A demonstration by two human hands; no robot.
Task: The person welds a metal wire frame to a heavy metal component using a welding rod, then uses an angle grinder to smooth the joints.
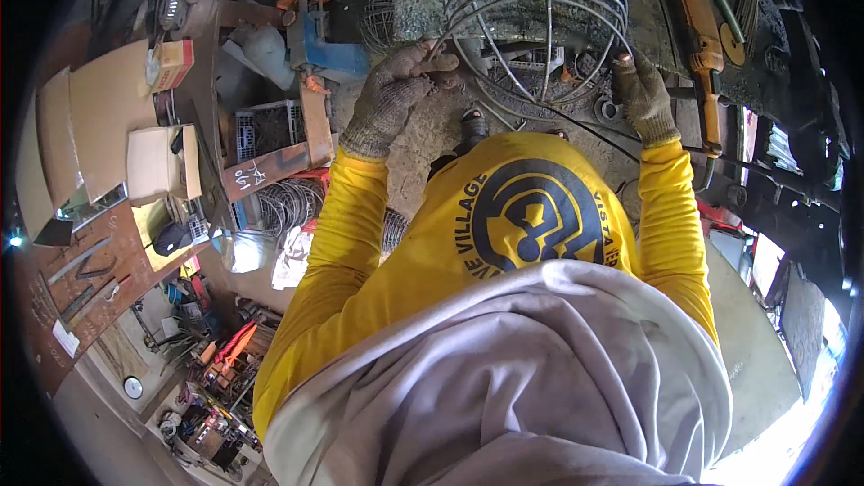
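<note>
Wire cage [540, 9] gripped by gloved left hand [391, 94], right hand [643, 94].

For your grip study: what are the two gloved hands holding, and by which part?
Both hold the round wire cage by its near rim: the left hand at the left side, fingers curled on the wire; the right hand at the right side.

The wire cage [535, 13] lies on the workbench [648, 31], an angle grinder [702, 45] to its right and a crate [268, 126] far left.
</note>
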